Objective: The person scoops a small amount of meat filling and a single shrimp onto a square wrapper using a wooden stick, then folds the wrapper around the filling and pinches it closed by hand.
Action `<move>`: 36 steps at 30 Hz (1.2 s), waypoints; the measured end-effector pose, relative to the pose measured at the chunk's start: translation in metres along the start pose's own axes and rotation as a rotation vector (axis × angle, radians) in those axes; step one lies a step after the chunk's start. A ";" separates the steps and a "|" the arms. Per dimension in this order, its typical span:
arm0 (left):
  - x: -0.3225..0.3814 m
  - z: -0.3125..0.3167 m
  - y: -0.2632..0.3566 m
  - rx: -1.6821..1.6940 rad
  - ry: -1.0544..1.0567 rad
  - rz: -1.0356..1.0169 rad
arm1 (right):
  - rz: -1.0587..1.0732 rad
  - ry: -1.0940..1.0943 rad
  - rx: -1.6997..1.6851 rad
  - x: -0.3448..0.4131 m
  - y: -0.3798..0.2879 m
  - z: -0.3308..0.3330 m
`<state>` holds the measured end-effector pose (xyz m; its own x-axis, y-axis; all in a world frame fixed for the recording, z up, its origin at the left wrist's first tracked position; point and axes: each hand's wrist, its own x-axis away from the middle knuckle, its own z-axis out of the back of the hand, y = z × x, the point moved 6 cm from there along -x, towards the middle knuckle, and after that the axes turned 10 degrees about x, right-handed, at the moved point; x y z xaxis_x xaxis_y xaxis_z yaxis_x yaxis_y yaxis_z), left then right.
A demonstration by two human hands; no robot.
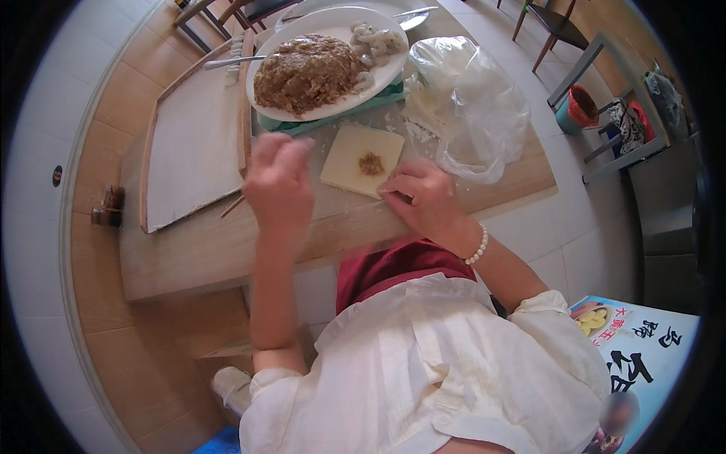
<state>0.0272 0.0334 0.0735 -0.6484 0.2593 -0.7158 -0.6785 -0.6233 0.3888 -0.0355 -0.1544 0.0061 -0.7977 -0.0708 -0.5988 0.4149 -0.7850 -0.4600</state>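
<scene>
A stack of square dough wrappers [346,156] lies on the work board before me, with a small dab of brown filling [371,163] on its top sheet. At the stack's near right corner, the thumb and fingers of my right hand [425,187] pinch the dough edge. My left hand [281,176] is raised to the left of the stack, fingers curled and blurred by motion. A thin wooden stick [231,207] shows beside the left wrist; whether that hand holds it is hidden. Beyond both hands, a white oval platter [334,110] bears minced filling [309,71] and peeled shrimp [374,42].
Left of the platter is a wood-framed tray [193,136] with a pale liner and a row of small wrapped dumplings [232,71]. A metal handle [232,62] juts from the filling. A clear plastic bag [482,113] lies right. Another plate [417,21] stands behind.
</scene>
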 end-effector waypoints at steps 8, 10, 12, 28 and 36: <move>0.044 -0.021 -0.013 0.128 -0.244 0.059 | -0.025 -0.009 -0.005 0.000 0.002 -0.003; 0.045 -0.015 -0.012 0.164 -0.221 0.124 | -0.014 -0.007 -0.005 -0.001 0.002 -0.002; 0.043 -0.012 -0.009 0.217 -0.195 0.169 | -0.014 -0.013 -0.007 -0.001 0.002 -0.001; 0.037 -0.030 -0.019 0.262 -0.224 0.126 | -0.028 -0.019 -0.018 -0.001 0.002 -0.001; 0.041 -0.029 -0.006 0.215 -0.236 0.022 | -0.020 -0.019 -0.025 -0.002 0.001 0.000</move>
<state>0.0146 0.0269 0.0249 -0.7092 0.4269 -0.5611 -0.7042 -0.4674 0.5345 -0.0334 -0.1550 0.0074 -0.8140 -0.0677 -0.5769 0.4099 -0.7706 -0.4880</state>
